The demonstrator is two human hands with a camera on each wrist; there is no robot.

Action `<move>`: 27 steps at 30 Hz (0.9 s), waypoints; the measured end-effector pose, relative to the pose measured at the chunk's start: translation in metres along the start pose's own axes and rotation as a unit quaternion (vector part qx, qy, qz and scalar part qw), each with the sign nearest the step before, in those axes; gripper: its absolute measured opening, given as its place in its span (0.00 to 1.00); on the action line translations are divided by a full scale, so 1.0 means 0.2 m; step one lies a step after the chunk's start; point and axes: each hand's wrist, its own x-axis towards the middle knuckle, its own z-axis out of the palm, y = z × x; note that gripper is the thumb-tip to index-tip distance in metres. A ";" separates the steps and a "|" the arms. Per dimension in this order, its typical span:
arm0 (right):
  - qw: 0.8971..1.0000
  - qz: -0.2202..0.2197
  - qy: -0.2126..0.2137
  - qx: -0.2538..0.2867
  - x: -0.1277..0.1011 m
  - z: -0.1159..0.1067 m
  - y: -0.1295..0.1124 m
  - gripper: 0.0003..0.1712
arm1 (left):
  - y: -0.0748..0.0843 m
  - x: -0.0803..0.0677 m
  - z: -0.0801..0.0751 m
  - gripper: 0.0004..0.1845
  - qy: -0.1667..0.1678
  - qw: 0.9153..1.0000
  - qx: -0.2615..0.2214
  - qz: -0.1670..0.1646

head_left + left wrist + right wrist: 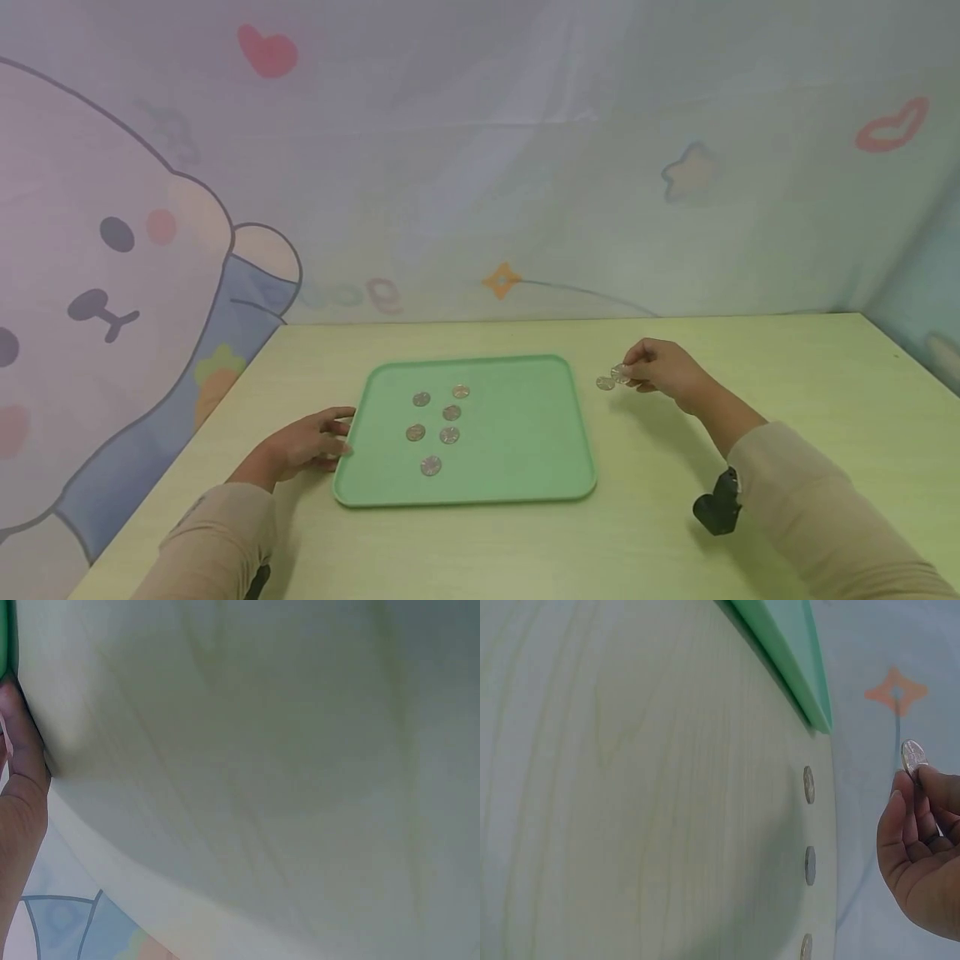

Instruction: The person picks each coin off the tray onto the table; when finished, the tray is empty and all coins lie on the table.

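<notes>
While right hand (pixel 667 372) pinches coin (pixel 619 373), left hand (pixel 303 443) touches tray (pixel 525 433)

Held between right fingers, the coin is above the bench (pixel 465 550), right of the tray bearing six coins (pixel 452 412). Left fingers rest loosely against the tray's rim. Judgement: firm edge contact and low handling should limit slipping.
</notes>
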 end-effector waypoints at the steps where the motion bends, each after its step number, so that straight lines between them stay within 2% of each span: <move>1: 1.000 0.002 0.002 -0.001 0.00 -0.01 0.01 0.11 | 0.00 0.00 0.00 0.36 0.000 1.000 0.000 0.000; 27: 0.997 0.029 0.060 -0.028 -0.12 -0.30 0.22 0.15 | -0.01 0.00 0.00 0.37 0.005 1.000 -0.004 -0.002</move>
